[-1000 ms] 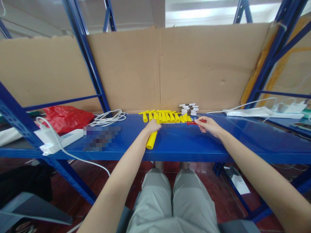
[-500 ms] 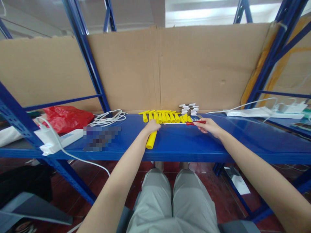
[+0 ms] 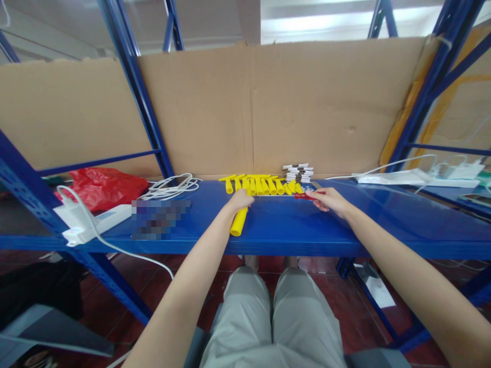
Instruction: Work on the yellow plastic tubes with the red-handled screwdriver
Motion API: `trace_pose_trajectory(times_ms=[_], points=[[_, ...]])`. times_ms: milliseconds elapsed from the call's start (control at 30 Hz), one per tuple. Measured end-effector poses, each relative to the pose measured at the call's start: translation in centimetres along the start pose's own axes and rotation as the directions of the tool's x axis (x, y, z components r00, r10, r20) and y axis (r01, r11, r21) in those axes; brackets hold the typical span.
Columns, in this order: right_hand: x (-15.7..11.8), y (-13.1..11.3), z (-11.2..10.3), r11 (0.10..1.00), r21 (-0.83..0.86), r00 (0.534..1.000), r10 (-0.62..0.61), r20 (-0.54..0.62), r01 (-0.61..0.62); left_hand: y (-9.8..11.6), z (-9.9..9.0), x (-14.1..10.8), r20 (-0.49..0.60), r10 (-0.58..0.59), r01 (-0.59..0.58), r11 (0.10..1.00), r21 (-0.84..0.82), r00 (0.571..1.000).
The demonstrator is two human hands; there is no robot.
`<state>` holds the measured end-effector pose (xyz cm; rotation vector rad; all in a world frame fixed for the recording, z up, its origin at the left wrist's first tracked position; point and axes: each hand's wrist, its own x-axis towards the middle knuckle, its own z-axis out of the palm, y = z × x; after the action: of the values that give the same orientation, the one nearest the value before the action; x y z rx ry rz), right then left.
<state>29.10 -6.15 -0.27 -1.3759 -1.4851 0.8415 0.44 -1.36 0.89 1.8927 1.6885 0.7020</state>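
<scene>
My left hand (image 3: 241, 199) is closed around a yellow tubular handle (image 3: 238, 224), its round end pointing towards me over the blue shelf. In my right hand (image 3: 326, 199) is a screwdriver (image 3: 303, 196) with a red handle, pinched by the fingers. Its thin metal shaft runs left, level with the shelf, towards my left fist, which hides the tip. Just behind, a row of yellow T-shaped pieces (image 3: 262, 185) with tubular handles lies side by side. A stack of white pieces with dark middles (image 3: 299, 174) stands behind the row's right end. Small metal bits lie near my right fingertips.
The blue metal shelf (image 3: 291, 230) is backed by tall cardboard (image 3: 307, 102). To the left are a coiled white cable (image 3: 172, 185), a red plastic bag (image 3: 105, 186) and a white power strip (image 3: 103, 220). Another power strip (image 3: 452, 179) lies at the right.
My right fingers have shifted slightly along the screwdriver, covering more of its red handle. My left hand and the yellow handle have stayed in place.
</scene>
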Motion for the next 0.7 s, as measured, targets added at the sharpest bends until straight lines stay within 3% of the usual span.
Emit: trace_pose_trajectory(times_ms=[467, 700], points=[[-0.11, -0.20, 0.07, 0.996, -0.001, 0.995, 0.094, -0.026, -0.094, 0.02, 0.02, -0.04, -0.001, 0.009, -0.009, 1.000, 0.023, 1.000], [-0.54, -0.33, -0.04, 0.989, 0.140, 0.995, 0.042, 0.090, -0.054, 0.03, -0.03, -0.03, -0.002, -0.006, 0.006, 1.000, -0.001, 1.000]])
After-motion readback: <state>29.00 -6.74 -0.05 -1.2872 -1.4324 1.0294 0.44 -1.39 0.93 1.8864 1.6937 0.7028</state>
